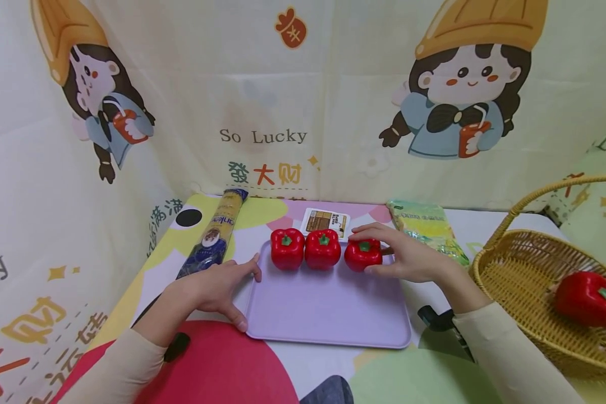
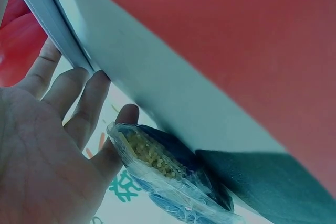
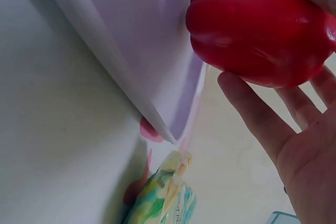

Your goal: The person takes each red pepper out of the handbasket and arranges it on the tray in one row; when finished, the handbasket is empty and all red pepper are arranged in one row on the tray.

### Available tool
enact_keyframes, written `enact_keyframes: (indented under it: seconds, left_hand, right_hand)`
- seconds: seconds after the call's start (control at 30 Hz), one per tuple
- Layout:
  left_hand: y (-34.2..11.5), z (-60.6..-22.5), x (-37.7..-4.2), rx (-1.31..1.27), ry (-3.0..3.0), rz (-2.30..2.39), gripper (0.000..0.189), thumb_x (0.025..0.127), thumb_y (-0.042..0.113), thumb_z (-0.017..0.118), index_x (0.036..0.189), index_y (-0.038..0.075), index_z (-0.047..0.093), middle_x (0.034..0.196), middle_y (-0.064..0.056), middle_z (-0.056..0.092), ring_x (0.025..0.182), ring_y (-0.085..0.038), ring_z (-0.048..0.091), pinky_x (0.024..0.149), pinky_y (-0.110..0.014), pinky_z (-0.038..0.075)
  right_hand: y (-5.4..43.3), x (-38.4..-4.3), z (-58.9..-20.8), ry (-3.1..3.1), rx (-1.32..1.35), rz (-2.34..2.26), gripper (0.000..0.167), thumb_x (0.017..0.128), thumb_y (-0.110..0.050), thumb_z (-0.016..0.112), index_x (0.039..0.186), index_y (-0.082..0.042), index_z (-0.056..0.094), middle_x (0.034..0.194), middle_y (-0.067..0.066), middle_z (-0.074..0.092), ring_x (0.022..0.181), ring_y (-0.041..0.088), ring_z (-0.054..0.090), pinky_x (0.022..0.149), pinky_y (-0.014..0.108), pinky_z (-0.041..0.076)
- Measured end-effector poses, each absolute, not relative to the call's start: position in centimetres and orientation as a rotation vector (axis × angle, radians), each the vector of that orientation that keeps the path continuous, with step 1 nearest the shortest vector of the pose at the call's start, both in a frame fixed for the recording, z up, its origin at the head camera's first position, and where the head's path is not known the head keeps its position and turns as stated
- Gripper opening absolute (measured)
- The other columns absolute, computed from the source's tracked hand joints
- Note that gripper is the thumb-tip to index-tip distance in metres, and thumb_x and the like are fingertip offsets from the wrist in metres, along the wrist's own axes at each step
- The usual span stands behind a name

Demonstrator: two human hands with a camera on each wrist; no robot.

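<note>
My right hand [image 1: 409, 255] holds a red bell pepper [image 1: 359, 259] with a green stem, thumb on the near side and fingers around the far side. It is over the back right part of a lilac tray [image 1: 328, 314]. Seen from the right wrist, the glossy pepper [image 3: 252, 35] sits between thumb and fingers. Two more bell peppers, one at the left [image 1: 287, 257] and one in the middle [image 1: 322, 257], stand side by side along the tray's back edge. At the tray's left rim, my left hand [image 1: 217, 289] touches with extended fingers; its fingertips also meet the rim [image 2: 68, 35] in the left wrist view.
A wicker basket [image 1: 500, 247] at the right holds another red bell pepper [image 1: 591, 298]. Left of the tray lies a pasta pack [image 1: 214, 235]. Behind it are a flat labelled pack [image 1: 328, 221] and a green-yellow bag [image 1: 424, 224]. A patterned cloth wall [image 1: 333, 112] rises behind the table.
</note>
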State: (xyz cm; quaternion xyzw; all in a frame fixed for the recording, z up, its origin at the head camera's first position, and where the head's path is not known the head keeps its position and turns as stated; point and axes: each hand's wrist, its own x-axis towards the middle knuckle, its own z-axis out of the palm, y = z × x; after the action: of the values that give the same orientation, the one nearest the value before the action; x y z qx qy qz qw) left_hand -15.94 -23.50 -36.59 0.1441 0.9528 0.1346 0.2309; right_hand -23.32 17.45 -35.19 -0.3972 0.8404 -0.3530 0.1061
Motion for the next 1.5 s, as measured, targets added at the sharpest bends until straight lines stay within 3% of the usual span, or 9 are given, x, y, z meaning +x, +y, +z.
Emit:
enact_keyframes:
  seconds: [0.47,0.87,1.5]
  left_hand:
    - [-23.5,-36.9,-16.1,0.399,2.623,0.380,0.090,0.052,0.062,0.096,0.127,0.038,0.052,0.131,-0.007,0.055,0.105,-0.025,0.053,0.084,-0.046,0.049]
    - [-23.7,-36.8,-15.9,0.391,2.620,0.400,0.089,0.052,0.061,0.097,0.126,0.038,0.052,0.132,-0.008,0.054,0.107,-0.026,0.052,0.084,-0.046,0.050]
    - [-23.6,-36.7,-15.9,0.388,2.620,0.393,0.088,0.053,0.060,0.097,0.126,0.038,0.052,0.128,-0.007,0.054,0.106,-0.026,0.052,0.083,-0.046,0.051]
  right_hand:
    - [17.0,-23.6,-35.7,2.447,-1.155,-1.090,0.080,0.081,-0.013,0.087,0.150,-0.018,0.048,0.149,0.003,0.047,0.138,0.029,0.046,0.095,0.050,0.056]
    - [16.5,-23.7,-35.7,2.459,-1.166,-1.079,0.077,0.083,-0.011,0.084,0.151,-0.019,0.047,0.151,0.001,0.048,0.140,0.029,0.045,0.098,0.056,0.053]
    - [16.0,-23.7,-35.7,2.487,-1.088,-1.081,0.080,0.085,-0.009,0.081,0.154,-0.022,0.044,0.154,0.007,0.044,0.141,0.034,0.044,0.099,0.057,0.052]
